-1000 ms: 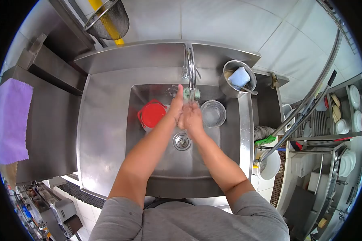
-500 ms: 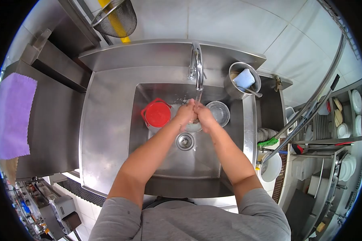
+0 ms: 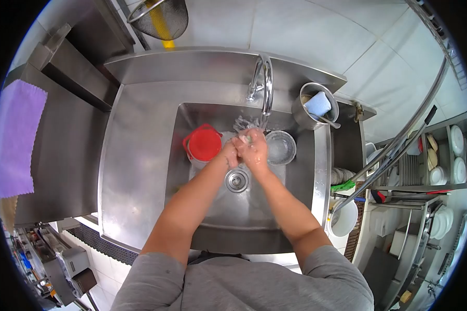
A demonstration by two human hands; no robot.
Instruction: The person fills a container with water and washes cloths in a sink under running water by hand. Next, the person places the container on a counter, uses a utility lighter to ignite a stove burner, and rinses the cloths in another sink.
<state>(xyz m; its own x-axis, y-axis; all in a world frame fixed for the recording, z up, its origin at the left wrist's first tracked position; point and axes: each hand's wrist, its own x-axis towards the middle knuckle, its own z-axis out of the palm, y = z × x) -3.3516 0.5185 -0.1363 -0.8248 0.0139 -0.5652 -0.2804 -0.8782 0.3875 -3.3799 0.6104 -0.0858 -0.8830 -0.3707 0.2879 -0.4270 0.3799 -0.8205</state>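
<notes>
Under the running tap (image 3: 267,85), my left hand (image 3: 232,154) and my right hand (image 3: 254,149) are pressed together, wet, above the sink basin (image 3: 207,207). My right hand curls over the fingers of my left, which are mostly hidden. White water or foam shows on the knuckles; whether anything lies between the palms cannot be made out. Left of the hands stands a container with a red lid (image 3: 203,144). A round clear container (image 3: 281,147) with water in it sits close by on the right. Below the hands is the drain (image 3: 236,181).
A metal pot (image 3: 302,111) with a blue sponge (image 3: 318,104) and a utensil stands at the sink's back right corner. A purple cloth (image 3: 21,137) lies on the left counter. A mesh strainer (image 3: 166,20) hangs at the back. White dishes (image 3: 440,224) fill racks at right.
My hands have shifted against each other, the right now lying further over the left. Water splashes more behind them. The view has moved slightly.
</notes>
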